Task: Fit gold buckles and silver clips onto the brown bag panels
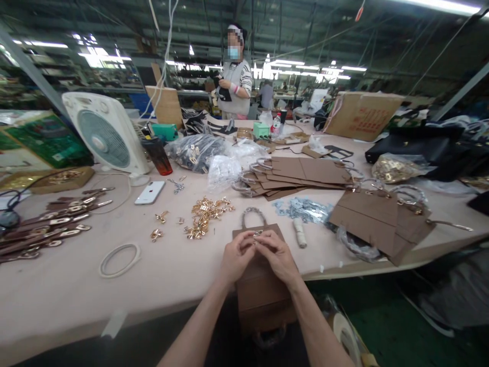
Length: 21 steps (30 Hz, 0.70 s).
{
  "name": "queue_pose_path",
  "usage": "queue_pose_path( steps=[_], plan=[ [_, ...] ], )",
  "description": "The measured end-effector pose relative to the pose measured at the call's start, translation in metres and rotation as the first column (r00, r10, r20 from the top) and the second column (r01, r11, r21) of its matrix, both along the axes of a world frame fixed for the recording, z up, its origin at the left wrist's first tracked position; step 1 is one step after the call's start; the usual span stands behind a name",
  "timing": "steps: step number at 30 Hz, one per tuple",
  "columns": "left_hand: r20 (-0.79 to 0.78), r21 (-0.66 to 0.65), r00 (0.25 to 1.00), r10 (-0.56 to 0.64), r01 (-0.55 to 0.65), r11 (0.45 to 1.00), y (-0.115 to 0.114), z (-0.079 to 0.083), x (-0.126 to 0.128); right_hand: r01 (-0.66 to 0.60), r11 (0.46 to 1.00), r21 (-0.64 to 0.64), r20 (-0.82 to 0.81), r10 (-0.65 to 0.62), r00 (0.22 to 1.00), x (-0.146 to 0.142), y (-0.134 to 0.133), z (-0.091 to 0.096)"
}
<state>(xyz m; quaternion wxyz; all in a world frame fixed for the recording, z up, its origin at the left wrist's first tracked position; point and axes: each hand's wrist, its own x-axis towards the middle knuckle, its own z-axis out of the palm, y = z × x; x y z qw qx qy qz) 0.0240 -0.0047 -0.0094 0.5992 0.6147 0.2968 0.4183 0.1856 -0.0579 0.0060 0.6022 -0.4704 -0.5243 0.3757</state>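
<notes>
A brown bag panel [263,295] with a plastic-wrapped handle [253,216] hangs over the table's front edge in front of me. Over its upper part, my left hand [239,255] and my right hand [277,253] meet with fingertips pinched together. Both hold a small gold metal clasp [258,233] near the panel's top edge; how far it is fitted to the panel is hidden by the fingers. Loose gold clasp parts [206,214] lie in a heap to the left. Flat silvery metal plates [303,210] are piled to the right, beside a whitish roll [300,233].
Stacked brown panels [305,173] lie behind, with more panels [367,219] at right. On the left are a tape roll [119,260], phone [150,193], fan [105,133], dark cup [158,156] and straps [49,224]. A masked person [235,76] stands across the table.
</notes>
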Motion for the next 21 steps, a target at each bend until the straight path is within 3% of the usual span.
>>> queue_pose_path(
  steps=[5, 11, 16, 21],
  plan=[
    [-0.018, -0.024, 0.997, -0.075, 0.074, 0.997, 0.0038, 0.0033, -0.0034, -0.055, 0.998, -0.003, 0.169, 0.054, 0.984, 0.0114, 0.0, 0.0032],
    [0.123, -0.135, 0.978, -0.167, 0.183, 0.974, 0.0018, 0.0013, -0.0026, 0.049, 0.998, 0.042, 0.135, -0.054, 0.989, 0.0075, -0.0021, 0.0],
    [0.164, -0.129, 0.974, -0.158, 0.18, 0.975, 0.0005, -0.0054, 0.0018, 0.144, 0.989, -0.017, 0.118, -0.141, 0.983, 0.0034, -0.0004, -0.003],
    [0.135, -0.122, 0.985, -0.107, 0.124, 0.985, -0.0014, -0.0018, 0.002, 0.175, 0.981, -0.082, 0.06, -0.17, 0.984, 0.0062, 0.003, -0.0063]
  ],
)
